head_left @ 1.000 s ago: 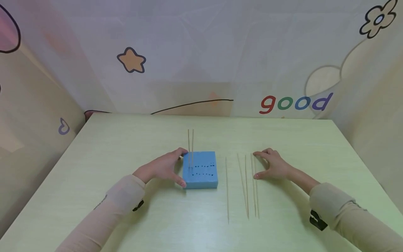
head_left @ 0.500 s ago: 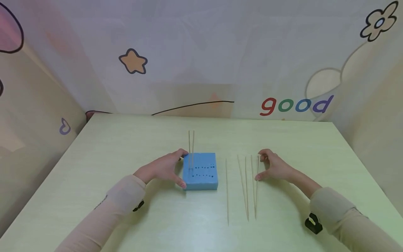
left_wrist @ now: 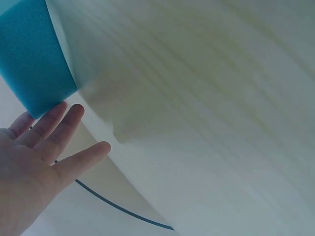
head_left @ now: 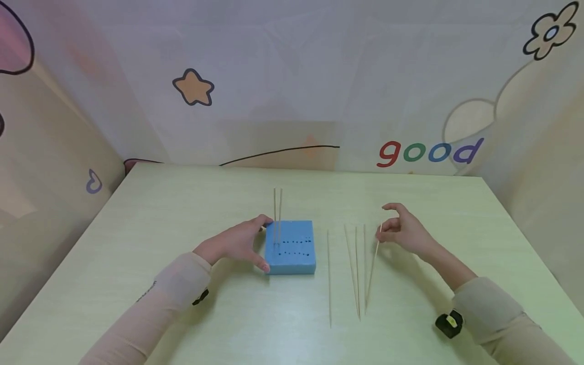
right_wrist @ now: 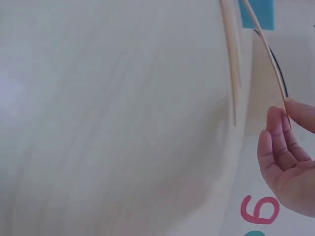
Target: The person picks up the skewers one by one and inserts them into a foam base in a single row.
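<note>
My left hand (head_left: 237, 242) holds a blue foam block (head_left: 296, 258) at its left side, thumb at the front corner and fingertips at the back one. In the left wrist view the fingers (left_wrist: 61, 128) reach the corner of the foam block (left_wrist: 37, 59). Two thin wooden skewers (head_left: 280, 205) stand upright in the block, beside two rows of small holes. To the right, my right hand (head_left: 406, 230) pinches the upper end of a skewer (head_left: 372, 266) between thumb and fingers. That skewer tilts, its lower end close to the lying ones; the right wrist view shows the pinched skewer (right_wrist: 268, 49) too.
Several loose skewers (head_left: 357, 274) lie on the pale table (head_left: 205, 329) between the block and my right hand. One single skewer (head_left: 329, 279) lies nearest the block. A printed curtain (head_left: 274, 76) hangs behind the table and along its sides.
My right hand has taken hold of the rightmost skewer and raised its far end off the table, moving slightly up and right. The left hand and block have stayed in place.
</note>
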{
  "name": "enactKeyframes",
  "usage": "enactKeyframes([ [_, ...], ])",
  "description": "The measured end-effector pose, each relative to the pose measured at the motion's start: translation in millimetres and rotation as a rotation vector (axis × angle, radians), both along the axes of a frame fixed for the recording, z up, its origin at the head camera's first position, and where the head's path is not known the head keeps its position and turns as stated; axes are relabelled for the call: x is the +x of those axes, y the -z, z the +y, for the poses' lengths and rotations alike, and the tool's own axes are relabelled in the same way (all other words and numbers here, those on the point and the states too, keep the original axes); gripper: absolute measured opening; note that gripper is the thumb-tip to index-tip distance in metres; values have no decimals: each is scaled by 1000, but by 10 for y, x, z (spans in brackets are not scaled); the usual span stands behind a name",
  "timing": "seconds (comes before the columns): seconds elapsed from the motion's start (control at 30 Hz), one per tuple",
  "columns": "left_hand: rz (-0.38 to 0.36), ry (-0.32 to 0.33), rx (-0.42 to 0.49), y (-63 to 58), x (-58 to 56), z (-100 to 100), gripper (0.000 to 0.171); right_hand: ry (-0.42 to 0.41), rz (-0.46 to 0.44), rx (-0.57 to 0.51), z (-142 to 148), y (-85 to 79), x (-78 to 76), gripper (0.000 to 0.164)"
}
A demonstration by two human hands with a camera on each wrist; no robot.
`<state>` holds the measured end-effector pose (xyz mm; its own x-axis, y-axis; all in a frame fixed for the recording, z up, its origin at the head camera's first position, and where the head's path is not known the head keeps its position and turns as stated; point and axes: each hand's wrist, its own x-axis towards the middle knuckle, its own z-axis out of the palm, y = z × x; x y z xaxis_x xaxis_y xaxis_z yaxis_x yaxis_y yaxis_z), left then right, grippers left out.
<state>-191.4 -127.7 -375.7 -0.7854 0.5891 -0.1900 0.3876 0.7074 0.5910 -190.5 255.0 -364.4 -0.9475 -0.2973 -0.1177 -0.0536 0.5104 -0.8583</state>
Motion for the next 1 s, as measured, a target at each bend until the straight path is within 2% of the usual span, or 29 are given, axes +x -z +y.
enactKeyframes([
  [0.13,-4,-1,1,3,-6,0,108,42,30,-80,-22,-109,15,58],
  [0.3,-5,-8,-2,11,-18,3,107,69,94,-128,-60,-238,37,56],
  [0.63,-26,-27,8,7,-9,0,107,88,304,-302,-308,-473,134,55],
  [0.73,-27,-26,8,9,-6,1,107,85,380,-309,-417,-547,179,54],
  [1.0,-20,-10,27,3,-2,7,107,63,598,-246,-721,-662,258,51],
])
